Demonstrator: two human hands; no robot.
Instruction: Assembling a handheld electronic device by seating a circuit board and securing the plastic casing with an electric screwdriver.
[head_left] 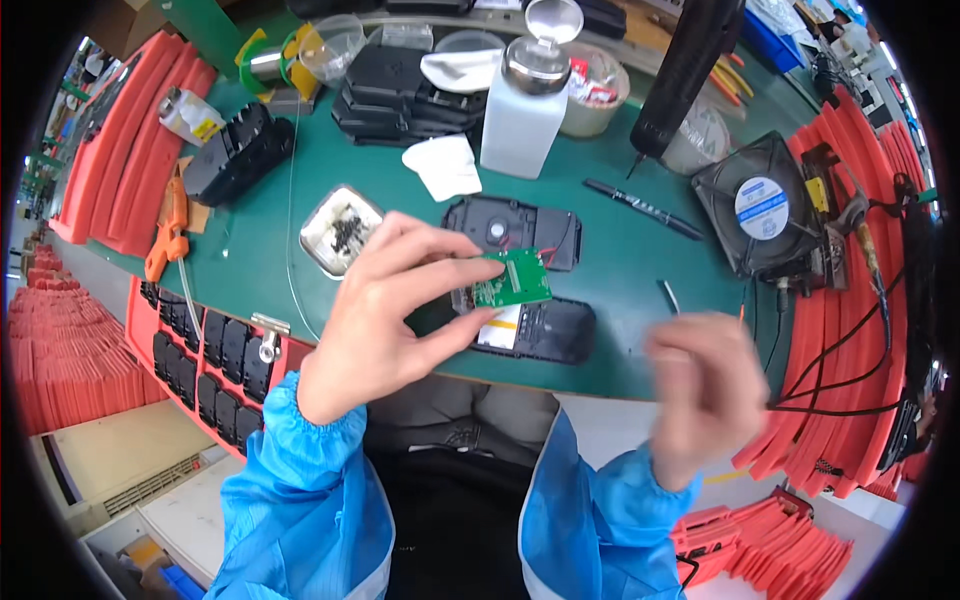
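Observation:
My left hand (385, 310) pinches a small green circuit board (515, 279) by its left side, between thumb and fingers. Thin red wires run from the board's top edge toward a black plastic housing half (545, 228) behind it. Under and in front of the board lies the other black housing half (560, 330), with a light rectangular panel (497, 333), perhaps a display, near my thumb. My right hand (705, 390) is off to the right over the table's front edge, its curled fingers smeared by motion. Just beyond it lies a short thin metallic rod (669, 296).
A dish of small dark parts (342, 230) sits left. Behind stand a white pump bottle (522, 125) and stacked black housings (405, 95). A black screwdriver (670, 90) hangs above a marker (643, 208). A fan (755, 205) and red trays (850, 230) line the right; a glue gun (172, 235) lies left.

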